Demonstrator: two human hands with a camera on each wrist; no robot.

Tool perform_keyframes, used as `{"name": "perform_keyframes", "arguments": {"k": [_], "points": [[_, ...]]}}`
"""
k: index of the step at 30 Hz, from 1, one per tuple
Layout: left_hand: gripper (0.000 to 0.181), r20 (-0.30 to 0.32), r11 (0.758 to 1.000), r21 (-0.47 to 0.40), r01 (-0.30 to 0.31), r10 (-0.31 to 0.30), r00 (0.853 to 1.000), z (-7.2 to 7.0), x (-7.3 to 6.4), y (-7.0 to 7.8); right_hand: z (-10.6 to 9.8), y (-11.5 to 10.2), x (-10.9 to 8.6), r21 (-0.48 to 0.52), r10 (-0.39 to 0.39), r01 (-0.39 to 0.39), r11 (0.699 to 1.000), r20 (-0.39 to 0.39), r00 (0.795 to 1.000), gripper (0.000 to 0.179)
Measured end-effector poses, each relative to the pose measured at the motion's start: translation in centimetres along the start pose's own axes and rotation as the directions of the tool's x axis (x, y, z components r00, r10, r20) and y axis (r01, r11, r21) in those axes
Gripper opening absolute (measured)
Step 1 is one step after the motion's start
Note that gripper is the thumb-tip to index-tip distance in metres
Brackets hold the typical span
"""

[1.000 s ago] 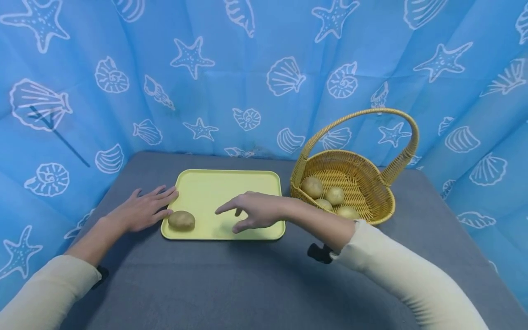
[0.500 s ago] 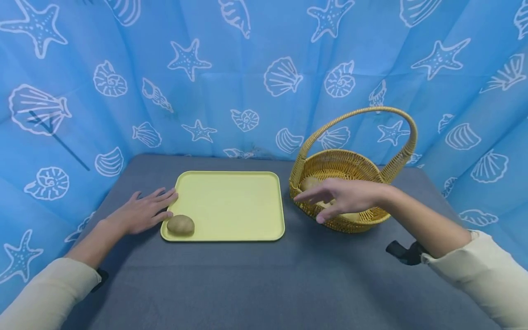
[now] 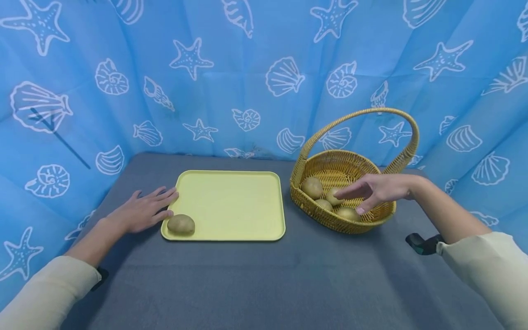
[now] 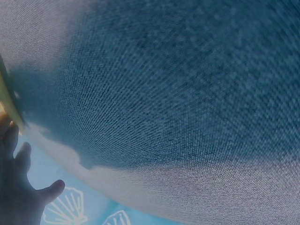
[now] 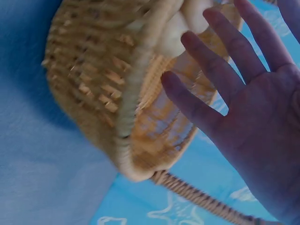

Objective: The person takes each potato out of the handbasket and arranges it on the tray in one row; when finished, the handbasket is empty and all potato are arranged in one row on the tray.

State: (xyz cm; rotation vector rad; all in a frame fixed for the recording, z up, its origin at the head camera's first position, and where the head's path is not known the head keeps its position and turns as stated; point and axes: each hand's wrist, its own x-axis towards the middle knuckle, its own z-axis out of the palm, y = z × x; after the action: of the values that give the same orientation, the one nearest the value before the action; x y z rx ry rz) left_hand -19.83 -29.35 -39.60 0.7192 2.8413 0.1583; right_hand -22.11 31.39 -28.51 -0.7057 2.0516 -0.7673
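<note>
My left hand [image 3: 142, 211] lies with spread fingers at the left rim of a yellow tray [image 3: 231, 206], its fingertips on the edge. A single potato [image 3: 181, 224] sits in the tray's front left corner, close to my thumb. Over the wicker basket [image 3: 321, 217] on the right, my right hand [image 3: 381, 189] reaches in with its fingers extended and apart, holding nothing. Several potatoes [image 3: 312, 187] lie inside the basket, some partly behind my fingers. In the right wrist view, the right fingers [image 5: 206, 61] spread above the basket's opening, with pale potatoes [image 5: 173, 37] beyond them.
A grey cloth [image 3: 247, 284] covers the table. The basket's tall arched handle [image 3: 363, 112] rises above its opening. Behind the table hangs a blue curtain [image 3: 231, 78] printed with white shells and starfish.
My right hand has moved right, from above the tray to over the basket of potatoes. The left hand and the potato on the tray have stayed in place.
</note>
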Motion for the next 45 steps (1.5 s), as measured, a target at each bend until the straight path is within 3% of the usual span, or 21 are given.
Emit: {"name": "perform_keyframes", "arguments": {"k": [6,16,23,33,45], "points": [[0.065,-0.018,1.0,-0.008,-0.026,0.026,1.0,-0.2,-0.1,0.2,-0.6,1.3,0.2,0.049,0.121,-0.124,0.991,0.048,0.991,0.062],[0.065,-0.02,1.0,-0.016,-0.021,0.021,1.0,-0.1,-0.2,0.0,-0.9,1.3,1.5,-0.059,0.266,-0.26,0.964,0.126,0.956,0.059],[0.065,-0.025,1.0,-0.018,-0.018,0.018,1.0,-0.1,-0.2,0.0,-0.4,1.1,2.5,0.088,0.314,-0.324,0.942,0.105,0.943,0.051],[0.066,-0.031,1.0,-0.006,-0.025,0.025,0.999,0.0,-0.1,-0.1,-0.6,0.7,2.5,0.062,0.295,-0.303,0.951,0.114,0.949,0.049],[0.066,-0.016,1.0,-0.021,-0.017,0.016,1.0,0.0,-0.2,-0.3,-1.3,-3.4,0.9,-0.042,0.173,-0.171,0.984,0.055,0.983,0.048]]}}
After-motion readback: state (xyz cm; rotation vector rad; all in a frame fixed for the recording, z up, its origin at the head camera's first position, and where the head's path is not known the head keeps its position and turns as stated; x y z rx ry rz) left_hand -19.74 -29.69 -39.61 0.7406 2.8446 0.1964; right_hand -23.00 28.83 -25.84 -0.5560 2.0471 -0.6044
